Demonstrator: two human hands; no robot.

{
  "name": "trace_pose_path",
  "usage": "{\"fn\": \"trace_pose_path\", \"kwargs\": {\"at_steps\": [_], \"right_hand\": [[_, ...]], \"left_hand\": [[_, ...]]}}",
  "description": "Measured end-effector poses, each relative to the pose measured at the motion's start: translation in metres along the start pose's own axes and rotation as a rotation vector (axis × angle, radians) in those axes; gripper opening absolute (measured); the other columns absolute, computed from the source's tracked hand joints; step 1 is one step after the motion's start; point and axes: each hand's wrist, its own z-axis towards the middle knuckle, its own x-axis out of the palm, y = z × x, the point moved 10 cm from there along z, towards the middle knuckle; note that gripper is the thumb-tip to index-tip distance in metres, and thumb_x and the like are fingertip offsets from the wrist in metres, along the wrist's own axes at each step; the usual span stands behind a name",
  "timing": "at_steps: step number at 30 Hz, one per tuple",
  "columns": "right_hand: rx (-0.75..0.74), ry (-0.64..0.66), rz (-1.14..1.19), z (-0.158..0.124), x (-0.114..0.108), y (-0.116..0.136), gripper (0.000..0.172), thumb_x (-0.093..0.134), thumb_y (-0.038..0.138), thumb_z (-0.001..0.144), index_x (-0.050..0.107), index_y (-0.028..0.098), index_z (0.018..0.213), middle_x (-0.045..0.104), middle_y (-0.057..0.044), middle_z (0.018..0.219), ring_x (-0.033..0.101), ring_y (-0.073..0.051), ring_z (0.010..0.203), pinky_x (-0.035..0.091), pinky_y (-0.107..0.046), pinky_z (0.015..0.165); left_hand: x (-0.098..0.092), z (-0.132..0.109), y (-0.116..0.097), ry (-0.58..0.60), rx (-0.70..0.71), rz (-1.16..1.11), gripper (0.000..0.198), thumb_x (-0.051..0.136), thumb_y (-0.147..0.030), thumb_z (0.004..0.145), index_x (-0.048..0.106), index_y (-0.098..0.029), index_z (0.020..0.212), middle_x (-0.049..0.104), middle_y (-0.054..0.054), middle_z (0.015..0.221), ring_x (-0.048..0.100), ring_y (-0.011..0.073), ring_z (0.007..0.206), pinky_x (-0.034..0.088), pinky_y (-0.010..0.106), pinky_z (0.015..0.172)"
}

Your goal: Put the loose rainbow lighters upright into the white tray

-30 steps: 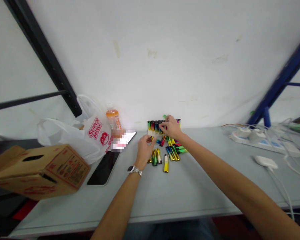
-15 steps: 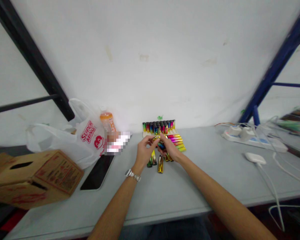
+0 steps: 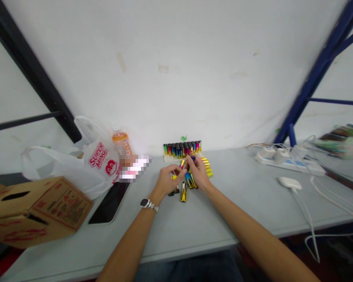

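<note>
My left hand point(image 3: 168, 180) wears a silver watch, its thumb and fingers closed around a shiny gold-and-pink lighter case point(image 3: 182, 163). Beside it, my right hand point(image 3: 198, 172) pinches a small dark-blue piece, apparently a lighter point(image 3: 193, 158), mostly covered by the fingers. Just behind the hands, several black-topped, colourful lighters point(image 3: 178, 150) stand upright in a white rack point(image 3: 167, 158). Shiny gold cases point(image 3: 207, 166) lie in a row to the right. Below the hands lie a gold lighter case point(image 3: 183, 192) and a blue-and-gold one point(image 3: 190, 180).
At left stand a cardboard box point(image 3: 61, 205), a white plastic bag point(image 3: 88, 168) and an orange-capped bottle point(image 3: 120, 141). A dark tablet point(image 3: 110, 203) lies near them. On the right are a power strip point(image 3: 291, 163), a white charger point(image 3: 290, 183) and loose cables.
My hands have drawn slightly apart from close together. A blue-and-gold case now shows lying below them. The whole view has shifted a little.
</note>
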Motion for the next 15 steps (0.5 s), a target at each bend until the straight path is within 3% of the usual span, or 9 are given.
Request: {"fn": "trace_pose_path", "kwargs": {"at_steps": [3,6,9,15], "right_hand": [[0.149,0.032,0.066,-0.003,0.004,-0.016,0.043,0.055,0.064,0.083,0.057,0.022,0.086,0.037,0.009,0.047,0.032,-0.009,0.039,0.026,-0.022,0.04],[0.23,0.048,0.033,-0.006,0.005,-0.031,0.049,0.052,0.066,0.082,0.051,0.021,0.063,0.031,0.008,0.043,0.028,-0.008,0.038,0.022,-0.023,0.039],[0.19,0.012,-0.069,-0.006,0.001,-0.033,0.046,0.054,0.055,0.082,0.044,0.021,0.053,0.032,0.006,0.043,0.032,-0.009,0.043,0.025,-0.024,0.043],[0.06,-0.015,-0.243,-0.006,0.0,-0.018,0.032,0.045,0.035,0.081,0.049,0.02,0.053,0.04,0.004,0.048,0.037,-0.011,0.05,0.028,-0.025,0.049]], "left_hand": [[-0.014,0.001,0.001,-0.094,0.026,0.034,0.033,0.056,-0.038,0.087,0.064,-0.017,0.063,0.062,0.0,0.061,0.054,0.0127,0.061,0.043,0.026,0.065],[-0.014,0.001,0.005,-0.093,0.01,0.052,0.037,0.054,-0.038,0.089,0.063,-0.017,0.059,0.061,0.0,0.058,0.053,0.0125,0.06,0.042,0.026,0.064],[-0.01,0.002,0.004,-0.073,-0.006,0.058,0.04,0.052,-0.039,0.09,0.063,-0.017,0.059,0.062,0.0,0.057,0.053,0.0124,0.058,0.043,0.026,0.064],[-0.007,0.002,0.002,-0.066,-0.007,0.051,0.041,0.051,-0.039,0.09,0.064,-0.017,0.058,0.064,0.001,0.057,0.054,0.0121,0.056,0.043,0.025,0.062]]}}
